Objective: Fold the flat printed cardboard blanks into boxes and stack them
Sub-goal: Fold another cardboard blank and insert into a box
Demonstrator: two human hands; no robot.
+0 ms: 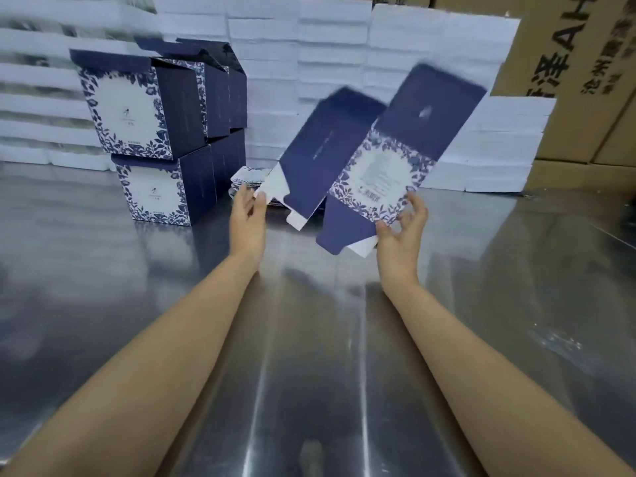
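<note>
Holding the blank (382,166) tilted up over the steel table (309,339), just in front of the pile of flat blanks (245,179). Pinching its lower printed corner with the right hand (401,232), thumb in front, fingers curling behind. Only touching the white bottom flap (275,186) with the loose-fingered left hand (246,215). Looking light and thin, probably flopping along the scores if gripped by one corner. Guessing slick print too, so leaning towards gripping at the creases beside the floral panel (385,173), not the flaps.
</note>
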